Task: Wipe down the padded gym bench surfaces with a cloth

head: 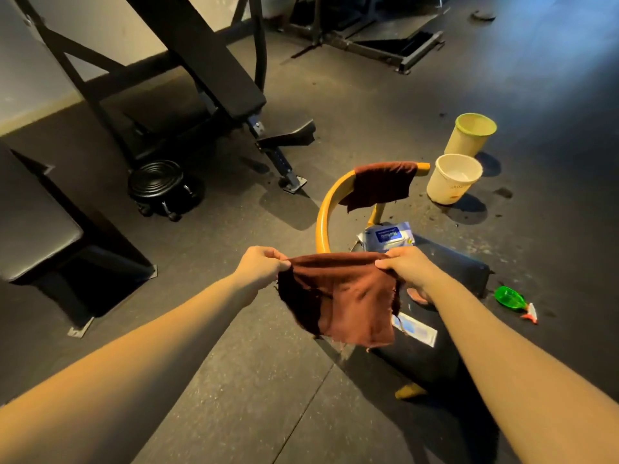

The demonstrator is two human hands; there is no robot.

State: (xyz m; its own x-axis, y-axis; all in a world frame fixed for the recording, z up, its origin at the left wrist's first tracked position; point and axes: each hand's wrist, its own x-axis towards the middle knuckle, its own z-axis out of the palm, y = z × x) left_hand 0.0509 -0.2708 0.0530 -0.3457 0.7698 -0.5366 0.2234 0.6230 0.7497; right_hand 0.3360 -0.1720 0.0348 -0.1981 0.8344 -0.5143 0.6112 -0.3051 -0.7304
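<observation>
Your left hand (261, 264) and right hand (407, 267): fingers pinch cloth (341, 296) top corners | bench pad (37, 236) lies left of cloth, well apart (left hand nearer)

Dim interior. Warm yellow light from the left, cool blue haze top right. Hard shadows on floor (234, 380). Wide-angle bowing at edges.

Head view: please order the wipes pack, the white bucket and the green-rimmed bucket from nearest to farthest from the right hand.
1. Wipes pack, just beyond the right hand gripping the cloth.
2. White bucket, on the floor farther back, to the right.
3. Green-rimmed bucket, behind the white bucket, farthest.
</observation>
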